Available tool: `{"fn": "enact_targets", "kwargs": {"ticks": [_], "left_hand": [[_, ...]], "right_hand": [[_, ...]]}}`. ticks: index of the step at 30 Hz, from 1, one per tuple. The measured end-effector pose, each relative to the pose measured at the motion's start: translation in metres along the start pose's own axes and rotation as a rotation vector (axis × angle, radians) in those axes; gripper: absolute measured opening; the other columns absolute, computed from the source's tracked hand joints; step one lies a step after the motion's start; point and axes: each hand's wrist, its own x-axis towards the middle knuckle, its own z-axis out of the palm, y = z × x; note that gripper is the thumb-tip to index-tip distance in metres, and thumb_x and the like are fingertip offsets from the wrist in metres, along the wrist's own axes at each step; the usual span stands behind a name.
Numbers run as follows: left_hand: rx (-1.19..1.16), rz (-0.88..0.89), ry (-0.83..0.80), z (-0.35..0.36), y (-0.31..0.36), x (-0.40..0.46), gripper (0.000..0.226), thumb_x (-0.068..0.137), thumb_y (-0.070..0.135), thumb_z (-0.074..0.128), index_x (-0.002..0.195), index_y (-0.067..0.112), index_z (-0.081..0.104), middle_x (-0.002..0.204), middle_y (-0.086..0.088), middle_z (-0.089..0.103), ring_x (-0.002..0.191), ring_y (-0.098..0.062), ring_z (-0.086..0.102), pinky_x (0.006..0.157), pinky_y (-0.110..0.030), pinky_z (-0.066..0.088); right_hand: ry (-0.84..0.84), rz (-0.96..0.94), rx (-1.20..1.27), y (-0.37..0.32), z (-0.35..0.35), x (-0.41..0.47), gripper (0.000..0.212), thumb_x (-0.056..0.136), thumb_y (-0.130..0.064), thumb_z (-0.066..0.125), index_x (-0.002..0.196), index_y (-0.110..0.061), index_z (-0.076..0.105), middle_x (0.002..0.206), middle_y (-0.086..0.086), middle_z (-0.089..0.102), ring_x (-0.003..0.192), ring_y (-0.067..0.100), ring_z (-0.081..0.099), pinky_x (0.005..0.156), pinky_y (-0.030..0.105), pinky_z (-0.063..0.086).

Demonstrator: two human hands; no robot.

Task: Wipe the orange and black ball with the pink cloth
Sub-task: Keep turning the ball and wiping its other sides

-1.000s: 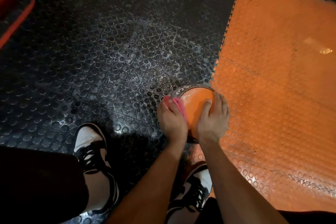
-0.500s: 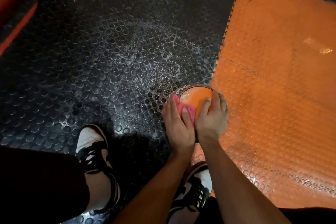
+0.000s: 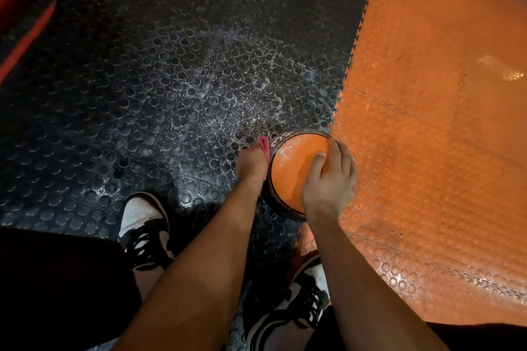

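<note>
The orange and black ball (image 3: 293, 171) rests on the floor where the black mat meets the orange mat. Its orange top faces me and a black band with white lettering runs round its side. My left hand (image 3: 252, 166) presses the pink cloth (image 3: 264, 148) against the ball's left side; only a thin pink edge of the cloth shows between hand and ball. My right hand (image 3: 330, 179) lies over the ball's right side, fingers spread on the orange top, holding it steady.
A black studded mat (image 3: 171, 79) covers the left floor and an orange studded mat (image 3: 427, 122) the right. My two black and white shoes, the left shoe (image 3: 144, 233) and the right shoe (image 3: 296, 302), stand just below the ball. A red padded edge (image 3: 25, 8) sits at top left.
My left hand slid with the cloth from the ball's top down onto its left side, uncovering more of the orange face. My right hand stayed on the right side.
</note>
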Motion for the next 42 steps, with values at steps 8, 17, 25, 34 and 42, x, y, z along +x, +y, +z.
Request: {"fn": "enact_targets", "kwargs": {"ticks": [8, 17, 25, 34, 42], "left_hand": [[0.015, 0.622, 0.456, 0.051, -0.052, -0.07, 0.05, 0.107, 0.035, 0.04, 0.148, 0.01, 0.051, 0.145, -0.011, 0.056, 0.134, -0.022, 0.051, 0.113, -0.028, 0.038], [0.086, 0.591, 0.443, 0.044, -0.032, -0.045, 0.044, 0.108, 0.039, 0.035, 0.131, 0.012, 0.062, 0.123, -0.007, 0.067, 0.113, -0.023, 0.064, 0.093, -0.041, 0.056], [0.091, 0.164, 0.008, 0.003, 0.013, -0.015, 0.048, 0.111, 0.038, 0.033, 0.073, 0.019, 0.056, 0.062, 0.006, 0.051, 0.052, -0.008, 0.045, 0.046, -0.022, 0.034], [0.128, 0.691, 0.406, 0.045, -0.047, -0.067, 0.059, 0.105, 0.04, 0.034, 0.152, 0.006, 0.044, 0.154, -0.011, 0.048, 0.145, -0.025, 0.04, 0.122, -0.034, 0.028], [0.16, 0.471, 0.27, 0.024, -0.005, -0.027, 0.044, 0.109, 0.039, 0.034, 0.107, 0.011, 0.068, 0.096, -0.006, 0.07, 0.082, -0.019, 0.066, 0.068, -0.027, 0.048]], "right_hand": [[-0.018, -0.009, 0.023, 0.006, -0.002, 0.006, 0.057, 0.102, -0.05, 0.031, 0.152, -0.033, 0.052, 0.16, -0.005, 0.047, 0.149, 0.027, 0.038, 0.119, 0.055, 0.033], [-0.03, -0.022, 0.027, 0.007, 0.0, 0.003, 0.06, 0.102, -0.052, 0.028, 0.154, -0.032, 0.05, 0.163, -0.005, 0.045, 0.151, 0.028, 0.036, 0.12, 0.055, 0.031], [-0.032, -0.022, -0.002, 0.004, -0.001, 0.001, 0.057, 0.104, -0.051, 0.027, 0.153, -0.033, 0.05, 0.163, -0.006, 0.044, 0.152, 0.027, 0.034, 0.12, 0.054, 0.03], [-0.016, -0.054, -0.012, 0.006, -0.002, 0.009, 0.055, 0.105, -0.047, 0.029, 0.15, -0.029, 0.054, 0.159, -0.002, 0.05, 0.148, 0.029, 0.042, 0.121, 0.053, 0.032], [-0.054, -0.019, -0.044, -0.007, -0.001, 0.008, 0.06, 0.102, -0.052, 0.025, 0.153, -0.032, 0.049, 0.161, -0.006, 0.046, 0.152, 0.028, 0.034, 0.121, 0.056, 0.03]]}}
